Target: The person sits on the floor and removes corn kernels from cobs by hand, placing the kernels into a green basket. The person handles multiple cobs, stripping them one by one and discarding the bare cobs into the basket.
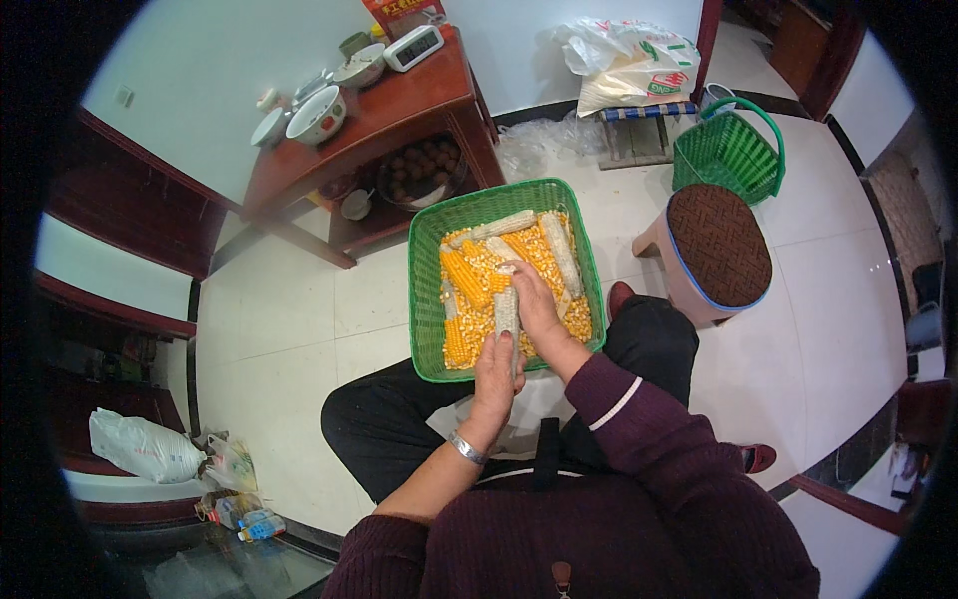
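My left hand (495, 374) grips the lower end of a partly shelled corn cob (506, 311), which bears yellow kernels only near its top. Around the cob's upper part, my right hand (535, 299) is closed, its fingertips at those kernels. Both hands are over a green woven plastic basket (426, 224) resting at my lap. Loose yellow kernels (479, 329) cover its bottom. Among them lie an ear of corn full of kernels (464, 278), bare cobs (560, 253) at the right and along the far side, and another yellow ear piece (455, 341) near the left wall.
A pink stool with a brown woven seat (718, 247) stands at the right, a green handled basket (726, 153) behind it. A red wooden table (389, 120) holding bowls and a digital clock (414, 49) stands ahead. A plastic sack (636, 67) rests on a folding stool.
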Available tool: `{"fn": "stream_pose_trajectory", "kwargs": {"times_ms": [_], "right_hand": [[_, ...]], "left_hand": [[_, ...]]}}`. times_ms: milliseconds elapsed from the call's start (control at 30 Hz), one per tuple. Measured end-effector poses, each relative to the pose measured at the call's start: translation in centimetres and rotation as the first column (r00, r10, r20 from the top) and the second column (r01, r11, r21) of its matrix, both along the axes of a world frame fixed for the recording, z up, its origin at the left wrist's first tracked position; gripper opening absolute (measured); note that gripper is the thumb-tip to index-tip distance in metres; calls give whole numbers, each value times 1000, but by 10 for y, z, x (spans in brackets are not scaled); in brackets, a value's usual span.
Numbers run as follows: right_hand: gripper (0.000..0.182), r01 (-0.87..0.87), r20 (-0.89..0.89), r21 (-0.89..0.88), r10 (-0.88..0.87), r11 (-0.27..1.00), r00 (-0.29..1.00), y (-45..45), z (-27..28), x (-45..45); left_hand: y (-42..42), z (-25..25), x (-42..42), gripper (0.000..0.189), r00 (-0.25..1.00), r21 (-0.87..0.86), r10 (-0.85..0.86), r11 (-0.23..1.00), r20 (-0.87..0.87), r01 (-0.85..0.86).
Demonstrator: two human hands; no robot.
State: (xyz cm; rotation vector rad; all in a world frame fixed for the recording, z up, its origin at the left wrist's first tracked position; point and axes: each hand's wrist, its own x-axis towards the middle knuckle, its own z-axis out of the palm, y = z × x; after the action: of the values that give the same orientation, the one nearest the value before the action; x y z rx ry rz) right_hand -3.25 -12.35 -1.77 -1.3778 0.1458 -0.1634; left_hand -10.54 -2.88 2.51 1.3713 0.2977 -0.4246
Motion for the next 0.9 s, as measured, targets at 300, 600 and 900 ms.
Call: {"fn": "stream_pose_trajectory", "kwargs": {"times_ms": [300, 600, 900], "right_hand": [[38, -2, -53, -229, -10, 973, 999, 4, -1, -1], [34, -16, -51, -385, -4, 923, 999, 5, 8, -7], [37, 13, 56, -216, -1, 976, 998, 8, -4, -5]], "left_hand": [[-1, -2, 1, 23, 1000, 27, 19, 999, 8, -20], [-1, -3, -3, 24, 999, 36, 4, 999, 53, -6], [4, -6, -1, 27, 999, -9, 34, 999, 41, -34]]}}
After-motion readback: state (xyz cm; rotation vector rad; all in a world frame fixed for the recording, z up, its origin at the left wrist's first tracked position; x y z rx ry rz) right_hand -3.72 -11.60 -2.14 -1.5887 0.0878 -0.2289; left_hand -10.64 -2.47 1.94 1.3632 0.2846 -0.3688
